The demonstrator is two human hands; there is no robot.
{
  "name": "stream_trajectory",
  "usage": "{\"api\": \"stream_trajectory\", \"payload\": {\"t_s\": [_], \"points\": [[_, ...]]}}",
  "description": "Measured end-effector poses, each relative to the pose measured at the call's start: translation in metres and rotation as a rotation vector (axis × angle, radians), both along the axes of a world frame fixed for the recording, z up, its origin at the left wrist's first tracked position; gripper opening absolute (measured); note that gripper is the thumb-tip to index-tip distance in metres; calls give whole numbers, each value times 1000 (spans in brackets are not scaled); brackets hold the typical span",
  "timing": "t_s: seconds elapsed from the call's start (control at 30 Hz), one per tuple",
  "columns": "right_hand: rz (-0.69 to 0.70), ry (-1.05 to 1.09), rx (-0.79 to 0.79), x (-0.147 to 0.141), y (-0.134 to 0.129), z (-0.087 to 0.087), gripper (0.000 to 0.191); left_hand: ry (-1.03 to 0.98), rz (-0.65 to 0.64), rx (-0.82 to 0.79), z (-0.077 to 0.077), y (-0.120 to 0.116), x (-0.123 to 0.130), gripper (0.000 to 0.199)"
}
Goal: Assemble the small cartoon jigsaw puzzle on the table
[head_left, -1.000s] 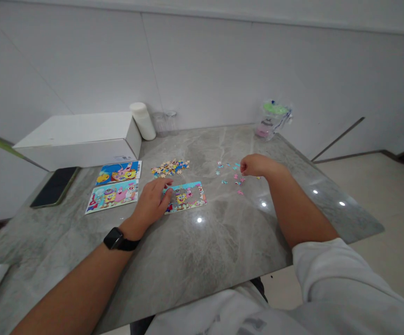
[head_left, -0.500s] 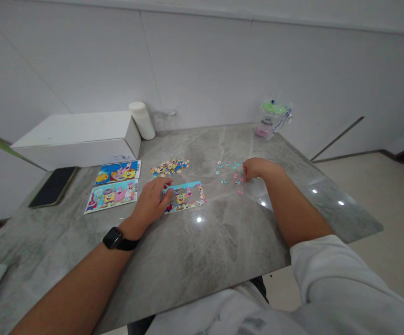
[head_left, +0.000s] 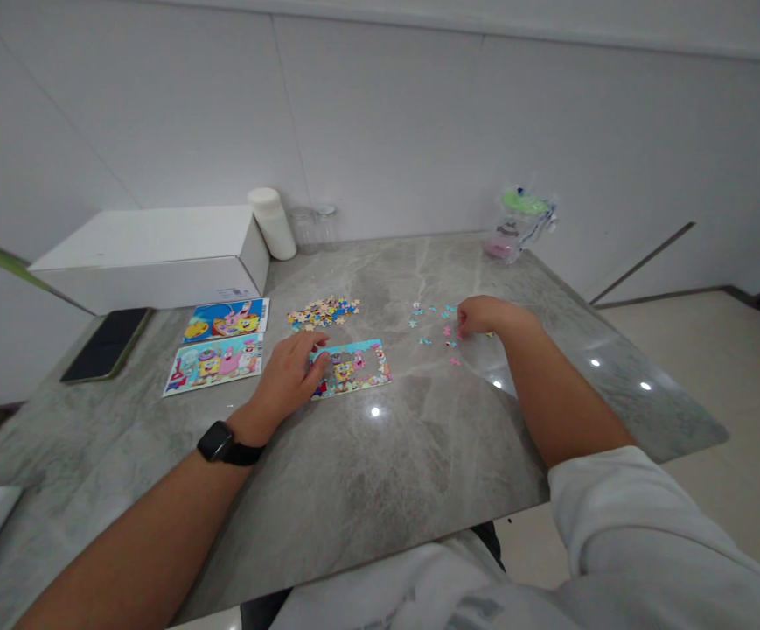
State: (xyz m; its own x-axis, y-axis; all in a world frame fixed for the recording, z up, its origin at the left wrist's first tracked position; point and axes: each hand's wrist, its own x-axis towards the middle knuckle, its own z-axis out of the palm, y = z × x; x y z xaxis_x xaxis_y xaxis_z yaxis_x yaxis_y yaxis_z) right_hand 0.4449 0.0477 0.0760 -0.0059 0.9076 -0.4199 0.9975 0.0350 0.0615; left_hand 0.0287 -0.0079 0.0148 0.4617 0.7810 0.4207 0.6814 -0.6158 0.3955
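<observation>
A partly assembled jigsaw puzzle [head_left: 353,385] with cartoon figures lies on the grey tabletop, grey gaps showing inside its border. My left hand [head_left: 291,372] rests over its left end, thumb and fingers apart, hiding that edge. Farther right, my right hand [head_left: 477,317] is lowered among scattered loose puzzle pieces [head_left: 425,341], pink and light blue. Its fingers are curled together and point down; whatever is between the fingertips is hidden. Behind the puzzle lies a pile of puzzle pieces [head_left: 324,312]. Two picture cards, a lower one [head_left: 215,365] and an upper one [head_left: 226,321], lie left of my left hand.
A dark phone [head_left: 108,346] lies at the left, near a white box [head_left: 149,258]. Beside the box stand a white bottle [head_left: 273,225] and two clear glasses [head_left: 325,229]. A plastic bag with a green-topped item [head_left: 520,223] sits at the back right, near the table's edge.
The view has shifted slightly, so everything appears a little displaced. Both hands keep nearly the same places, the left at the puzzle and the right among the loose pieces.
</observation>
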Motion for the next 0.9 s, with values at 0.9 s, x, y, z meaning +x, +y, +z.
{"api": "stream_trajectory", "payload": {"t_s": [0.9], "points": [[95,400,355,-65,1,-44,9,-277,127,-38,2,2,-3,37]]}}
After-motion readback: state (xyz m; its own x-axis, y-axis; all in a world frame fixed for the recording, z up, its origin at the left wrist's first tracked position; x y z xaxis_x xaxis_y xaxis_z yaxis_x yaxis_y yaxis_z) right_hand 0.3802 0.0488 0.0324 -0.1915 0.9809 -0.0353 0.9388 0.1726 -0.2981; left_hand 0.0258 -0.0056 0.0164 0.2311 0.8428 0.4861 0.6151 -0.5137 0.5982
